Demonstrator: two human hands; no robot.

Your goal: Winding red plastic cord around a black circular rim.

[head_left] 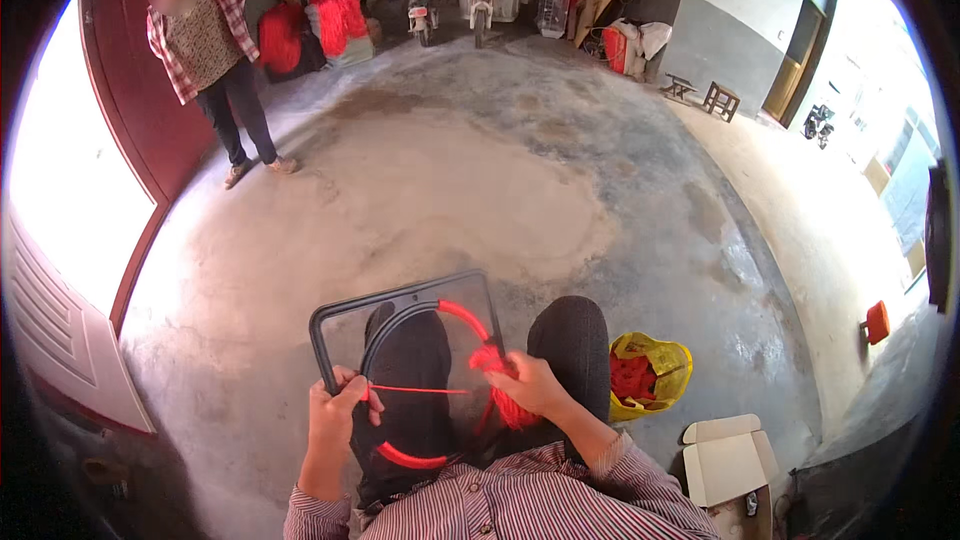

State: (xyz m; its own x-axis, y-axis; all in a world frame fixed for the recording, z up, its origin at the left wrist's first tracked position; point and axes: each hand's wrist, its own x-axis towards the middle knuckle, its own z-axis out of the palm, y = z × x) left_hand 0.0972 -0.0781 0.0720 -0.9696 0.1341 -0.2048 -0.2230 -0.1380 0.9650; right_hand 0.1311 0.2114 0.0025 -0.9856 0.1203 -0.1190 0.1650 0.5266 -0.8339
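Observation:
Over my lap is a dark square frame (400, 292) with rounded corners and a ring (383, 328) inside it. Red yarn (462, 316) covers the ring's upper right, and another red stretch lies along its bottom. My left hand (338, 415) is closed on the frame's left side, thumb and fingertips pinching there. A red strand (418, 390) runs from these fingers across the ring to the right. In my right hand (537, 386), near the frame's right side, is a bunch of red yarn (514, 410), its loose lengths hanging below the fingers. My fingers partly hide the yarn.
Right of my knee stands a yellow bag (684, 352) holding red material. An open cardboard box (725, 460) lies nearer. A person (210, 45) stands at the far left by a red door (135, 60). Two-wheelers (482, 0) and red bundles (340, 22) line the back; small stools (720, 100) stand right.

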